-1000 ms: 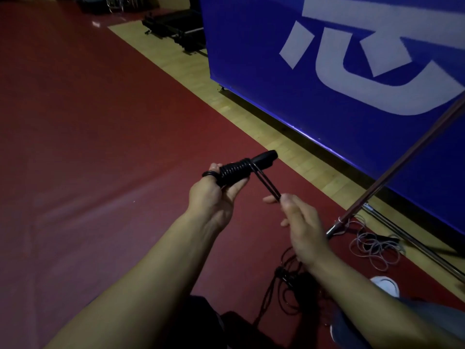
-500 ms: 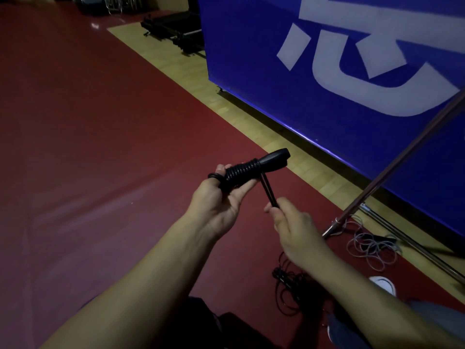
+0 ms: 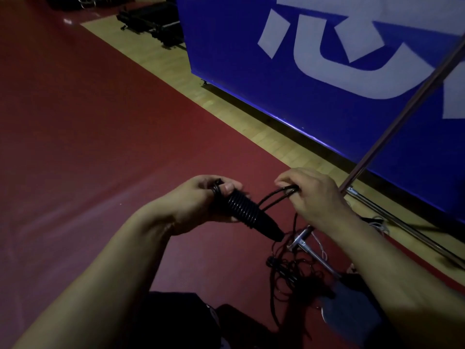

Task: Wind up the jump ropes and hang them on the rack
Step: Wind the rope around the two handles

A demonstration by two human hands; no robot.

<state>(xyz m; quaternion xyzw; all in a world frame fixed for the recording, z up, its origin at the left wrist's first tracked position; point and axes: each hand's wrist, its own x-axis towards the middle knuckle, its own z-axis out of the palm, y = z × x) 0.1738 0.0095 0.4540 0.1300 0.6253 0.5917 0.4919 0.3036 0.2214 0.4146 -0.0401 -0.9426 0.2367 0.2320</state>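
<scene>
My left hand (image 3: pixel 201 200) grips the black jump rope handles (image 3: pixel 247 212), which carry tight coils of black rope and point down to the right. A doubled strand of the rope (image 3: pixel 274 197) runs from the coils up to my right hand (image 3: pixel 314 195), which pinches it a little to the right of the handles. More black rope lies in a loose tangle (image 3: pixel 292 275) on the red floor below my hands. The metal rack (image 3: pixel 392 122) shows as a slanted pole at the right, with its base bars on the floor.
A big blue banner with white characters (image 3: pixel 327 71) stands along the right behind a strip of wooden floor (image 3: pixel 226 96). A pale rope (image 3: pixel 380 226) lies by the rack base (image 3: pixel 309 250). Dark equipment (image 3: pixel 153 18) sits at the back. My knees are at the bottom edge.
The handles have tipped from pointing up-right to pointing down-right. My right hand has risen and swung the rope strand over to the right of the handles. The view has tilted down.
</scene>
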